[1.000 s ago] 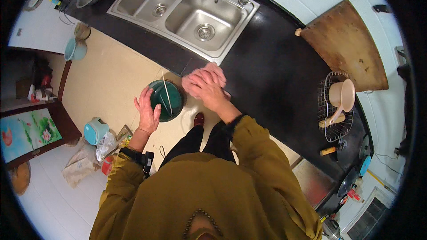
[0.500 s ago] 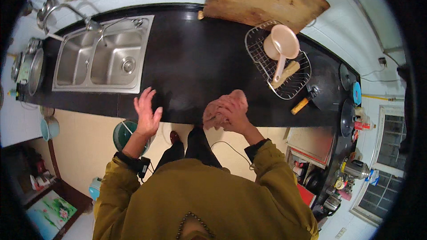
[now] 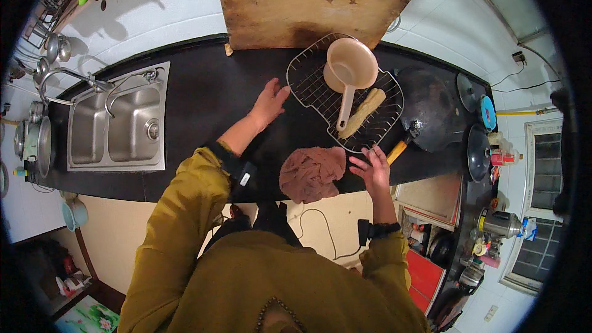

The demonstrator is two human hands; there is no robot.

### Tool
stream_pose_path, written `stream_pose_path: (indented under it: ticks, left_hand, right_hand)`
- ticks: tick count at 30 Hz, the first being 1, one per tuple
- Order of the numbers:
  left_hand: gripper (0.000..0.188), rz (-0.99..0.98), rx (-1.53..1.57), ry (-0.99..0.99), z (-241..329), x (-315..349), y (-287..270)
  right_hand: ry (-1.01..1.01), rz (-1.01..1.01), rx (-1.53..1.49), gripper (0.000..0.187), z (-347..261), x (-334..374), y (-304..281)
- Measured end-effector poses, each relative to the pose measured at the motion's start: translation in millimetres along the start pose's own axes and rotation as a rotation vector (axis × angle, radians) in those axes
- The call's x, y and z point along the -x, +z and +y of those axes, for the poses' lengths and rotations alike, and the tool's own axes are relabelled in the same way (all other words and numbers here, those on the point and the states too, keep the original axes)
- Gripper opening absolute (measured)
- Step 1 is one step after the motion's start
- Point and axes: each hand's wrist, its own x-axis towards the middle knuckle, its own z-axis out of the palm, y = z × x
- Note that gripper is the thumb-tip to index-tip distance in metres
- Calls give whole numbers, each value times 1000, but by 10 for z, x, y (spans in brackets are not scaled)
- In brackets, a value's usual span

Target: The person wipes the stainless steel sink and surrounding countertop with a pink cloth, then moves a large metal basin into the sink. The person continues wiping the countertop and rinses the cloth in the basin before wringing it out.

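- Tabletop (image 3: 209, 123): this dark surface carries everything around your hands. Its front edge is close to you, so keep any slide level and well back from it.
- Board (image 3: 308, 6): it leans upright behind the basket (image 3: 317, 86). The two look close, so avoid nudging the board's foot.
- Basket: it sits on the tabletop between your hands and seems to be what you reach for. Take the wire rim on opposed sides, so the load stays level.
- Wok (image 3: 435, 111): it sits just right of the basket, its yellow handle angled toward you. Leave room there for your knuckles.
- Dipper (image 3: 354, 65): it rests in the basket, handle slanting to the front. It would likely slide if the wire tilts, so go gently.
- Cloth (image 3: 313, 176): it lies bunched by the front edge, unheld. Keep your sleeves from dragging it off.
- Hands: your left grip (image 3: 269, 105) is spread and empty beside the left rim; your right grip (image 3: 373, 169) is loosely curled, empty, at the front-right rim. Whether fingertips meet wire, I cannot tell.
- Loofah (image 3: 364, 114): it lies beside the dipper's handle and may roll.
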Motion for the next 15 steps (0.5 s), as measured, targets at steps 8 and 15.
stream_pose_path:
  ticks: [8, 15]
  left_hand:
    - [50, 91, 54, 42, -104, -377, 337]
    - [40, 82, 137, 75, -267, 327, -191]
  right_hand:
    - [-185, -109, 145, 29, -22, -278, 191]
    - [-209, -160, 234, 35, -235, 302, 472]
